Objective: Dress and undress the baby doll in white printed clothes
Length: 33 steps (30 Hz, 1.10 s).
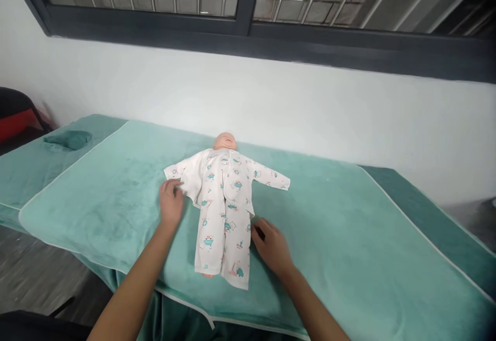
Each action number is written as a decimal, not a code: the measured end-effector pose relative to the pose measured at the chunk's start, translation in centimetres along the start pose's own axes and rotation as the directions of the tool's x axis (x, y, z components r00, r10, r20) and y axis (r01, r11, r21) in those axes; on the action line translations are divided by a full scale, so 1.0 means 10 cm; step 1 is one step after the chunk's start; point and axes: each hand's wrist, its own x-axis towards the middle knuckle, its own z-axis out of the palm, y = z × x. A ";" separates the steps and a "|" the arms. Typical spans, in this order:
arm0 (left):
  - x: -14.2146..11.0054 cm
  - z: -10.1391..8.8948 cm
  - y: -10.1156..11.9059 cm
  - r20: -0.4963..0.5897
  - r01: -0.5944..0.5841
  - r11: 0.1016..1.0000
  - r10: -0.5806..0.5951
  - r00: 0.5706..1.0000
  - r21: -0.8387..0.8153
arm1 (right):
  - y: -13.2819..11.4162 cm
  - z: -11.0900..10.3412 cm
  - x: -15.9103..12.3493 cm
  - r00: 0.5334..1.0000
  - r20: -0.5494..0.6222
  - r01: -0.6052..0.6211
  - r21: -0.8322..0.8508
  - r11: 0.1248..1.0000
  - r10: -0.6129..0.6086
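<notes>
A baby doll [225, 140] lies on its back, its head toward the wall. It wears a white baby shirt [237, 178] with a small teal print, both sleeves spread out sideways. Matching baby trousers [209, 243] cover the legs, and a bit of one foot shows below a cuff. My left hand [171, 204] is closed at the edge of the shirt, below the left-hand sleeve, where the cloth is drawn out toward my fingers. Beside the doll's hip, my right hand [272, 246] has its fingers curled against the side edge of the trousers; the fingertips are partly hidden.
A light green cover [333, 227] with pale piping lies over the bed. A darker green section with a face hole [70, 139] is at the left end. Behind stands a white wall [310, 103] under a barred window. A black and red chair [17, 119] stands far left.
</notes>
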 end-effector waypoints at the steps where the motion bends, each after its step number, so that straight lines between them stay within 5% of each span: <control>1: 0.02 0.03 -0.01 -0.001 0.035 0.998 -0.035 0.999 0.044 | 0.02 -0.05 0.04 1.000 -0.027 -0.010 0.043 0.999 0.011; 7: 0.02 0.17 0.05 0.076 0.136 0.941 -0.166 0.983 0.310 | -0.24 -0.28 0.95 0.969 -0.240 0.089 0.143 0.986 -0.052; 12: 0.01 0.12 0.07 0.143 0.105 0.944 -0.156 0.977 0.313 | -0.46 0.01 1.93 0.969 -0.222 -0.059 0.240 0.969 0.114; 17: 0.03 0.10 0.09 0.146 0.237 0.962 -0.257 0.955 0.138 | -0.41 0.32 2.08 0.964 -0.197 -0.120 0.282 0.952 0.179; 21: 0.17 0.11 0.34 -0.014 0.280 0.952 -0.284 0.959 -0.122 | -0.33 0.33 2.01 0.965 -0.189 -0.098 0.388 0.916 0.183; 24: 0.24 0.17 0.72 -0.087 0.084 0.974 -0.104 0.991 -0.212 | -0.30 0.32 2.03 0.964 -0.161 -0.115 0.460 0.881 0.210; 26: 0.20 0.24 0.97 -0.006 -0.133 0.962 0.135 0.991 -0.241 | -0.28 0.31 2.05 0.963 -0.152 -0.121 0.487 0.865 0.220; 30: 0.01 0.39 1.15 0.282 -0.475 0.842 0.535 0.796 -0.257 | -0.26 0.28 2.06 0.964 -0.134 -0.131 0.517 0.846 0.231; 33: -0.09 0.43 1.07 0.313 -0.512 0.823 0.568 0.761 -0.247 | -0.33 0.22 2.03 0.983 -0.154 -0.015 0.475 0.880 0.100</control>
